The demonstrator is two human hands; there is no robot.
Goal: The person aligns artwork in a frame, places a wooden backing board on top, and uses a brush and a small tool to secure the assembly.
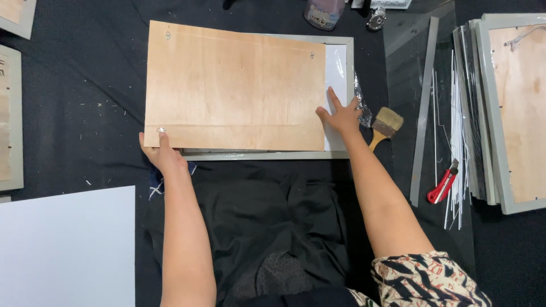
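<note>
A light plywood backing board (233, 85) lies skewed over a grey picture frame (267, 154) on black cloth, with a strip of white sheet (336, 85) showing at the frame's right end. My left hand (162, 152) grips the board's near left corner, thumb on top. My right hand (341, 116) rests with fingers spread at the board's right edge, on the white sheet.
A wooden paintbrush (384, 126) and crinkled clear wrap (362, 102) lie just right of the frame. Further right are a long grey bar (424, 108), a red utility knife (443, 185), thin white strips and stacked frames (512, 113). A white board (68, 244) lies near left.
</note>
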